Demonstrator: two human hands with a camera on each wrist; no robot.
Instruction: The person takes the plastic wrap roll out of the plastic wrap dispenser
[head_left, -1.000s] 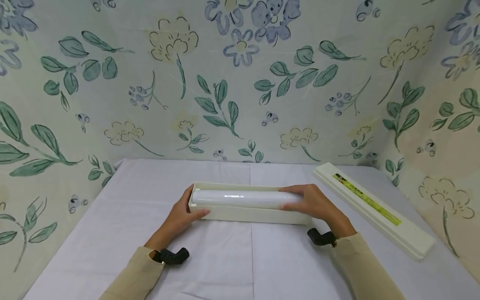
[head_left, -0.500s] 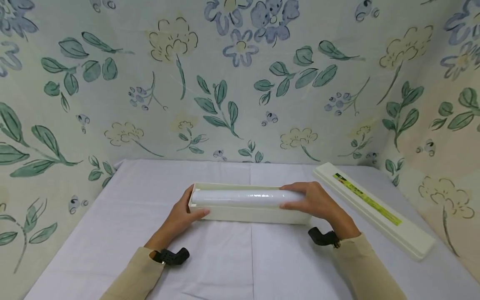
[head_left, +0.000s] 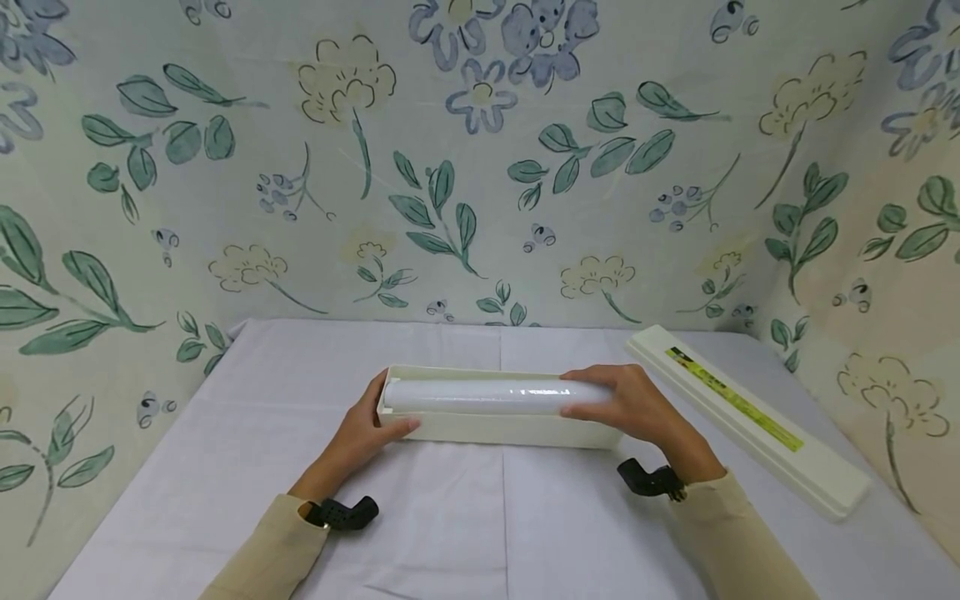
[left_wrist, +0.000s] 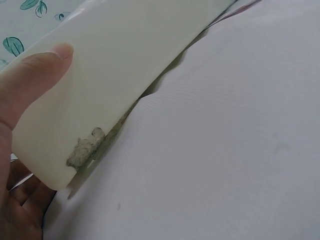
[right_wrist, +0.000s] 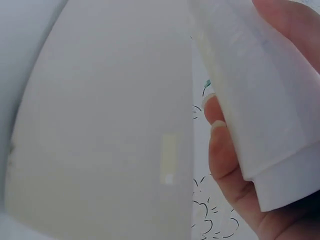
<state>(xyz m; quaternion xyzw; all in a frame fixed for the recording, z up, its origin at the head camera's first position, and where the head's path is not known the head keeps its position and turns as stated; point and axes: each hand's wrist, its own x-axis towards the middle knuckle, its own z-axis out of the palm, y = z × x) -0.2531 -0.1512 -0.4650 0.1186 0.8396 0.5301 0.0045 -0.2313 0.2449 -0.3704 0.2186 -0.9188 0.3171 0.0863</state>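
In the head view a long off-white box [head_left: 495, 429] lies open on the table, with a shiny white roll of plastic wrap [head_left: 472, 393] in it. My left hand [head_left: 363, 433] grips the box's left end; in the left wrist view the thumb [left_wrist: 42, 72] lies on its front wall and other fingers are at the end. With my right hand [head_left: 637, 408] I hold the roll's right end, thumb on the near side, fingers on the far side. The right wrist view shows this roll end [right_wrist: 250, 80] raised above the box wall [right_wrist: 105, 110], its core edge sticking out.
A long off-white lid [head_left: 806, 479] with a yellow-green label [head_left: 735, 400] lies slantwise to the right of the box. White cloth [head_left: 435, 517] covers the table. Floral fabric [head_left: 480, 217] hangs behind and at the sides.
My right hand has shifted very slightly right with the roll's end in its grip, and the shine on the wrap has moved rightward. The left hand and box have stayed in place.
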